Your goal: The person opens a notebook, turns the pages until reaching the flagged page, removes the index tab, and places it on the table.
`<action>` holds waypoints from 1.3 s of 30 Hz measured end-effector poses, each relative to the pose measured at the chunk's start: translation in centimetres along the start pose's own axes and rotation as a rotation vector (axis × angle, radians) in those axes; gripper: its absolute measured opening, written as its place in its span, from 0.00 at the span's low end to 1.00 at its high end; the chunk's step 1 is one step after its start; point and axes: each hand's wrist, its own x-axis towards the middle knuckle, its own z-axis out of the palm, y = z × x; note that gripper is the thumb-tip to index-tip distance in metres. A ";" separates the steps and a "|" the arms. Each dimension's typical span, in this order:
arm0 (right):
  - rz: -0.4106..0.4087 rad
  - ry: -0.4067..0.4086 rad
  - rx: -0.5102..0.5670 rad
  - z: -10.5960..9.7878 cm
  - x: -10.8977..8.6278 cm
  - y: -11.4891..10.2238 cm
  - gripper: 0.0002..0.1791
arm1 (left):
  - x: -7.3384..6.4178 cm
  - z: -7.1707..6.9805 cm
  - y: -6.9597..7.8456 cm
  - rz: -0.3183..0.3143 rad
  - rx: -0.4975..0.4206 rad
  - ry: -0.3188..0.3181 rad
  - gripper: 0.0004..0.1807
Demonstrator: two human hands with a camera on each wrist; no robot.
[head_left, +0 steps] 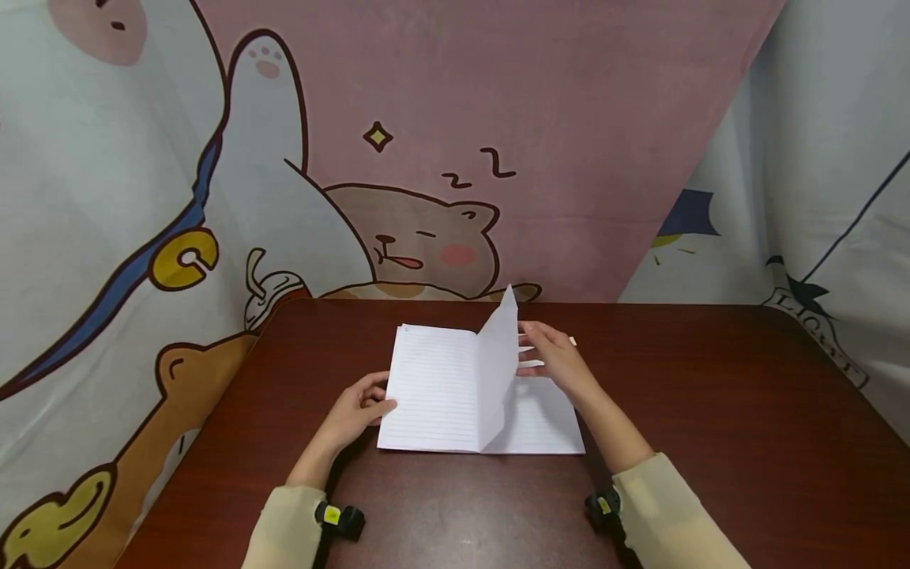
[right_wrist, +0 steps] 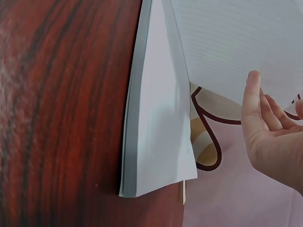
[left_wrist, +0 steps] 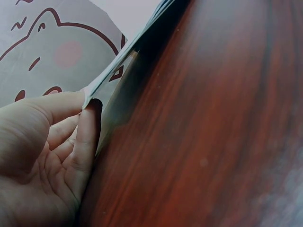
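A lined notebook (head_left: 434,387) lies spread on the table, with one page (head_left: 500,367) standing upright near the middle. My left hand (head_left: 359,409) pinches the notebook's left edge. In the left wrist view, the thumb (left_wrist: 66,104) lies on the top side and fingers are beneath. My right hand (head_left: 558,359) is at the right side of the raised page, above the right half (head_left: 543,423). The right wrist view shows its fingers (right_wrist: 253,99) fairly straight against the lifted page (right_wrist: 236,42); its thumb is mostly cut off by the frame.
The dark wooden table (head_left: 711,411) extends around the notebook. Behind it hangs a cartoon-printed cloth (head_left: 569,142). A narrow pale strip (right_wrist: 184,192) shows at the notebook's far edge; its kind is unclear. Each wrist carries a small black camera (head_left: 341,521).
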 end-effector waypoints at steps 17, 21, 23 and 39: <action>0.047 -0.068 -0.014 1.0 0.0 0.7 0.27 | 0.0 -0.1 -0.1 0.004 -0.009 -0.007 0.29; 0.036 -0.085 -0.026 1.2 0.0 0.8 0.27 | 0.0 -0.1 -0.2 0.008 -0.006 -0.008 0.29; 0.032 -0.091 -0.031 1.2 0.1 1.0 0.27 | 0.0 -0.1 -0.2 0.010 -0.008 -0.010 0.29; 0.052 -0.152 0.003 2.2 0.0 1.2 0.27 | 0.1 0.0 -0.1 0.006 -0.016 0.002 0.29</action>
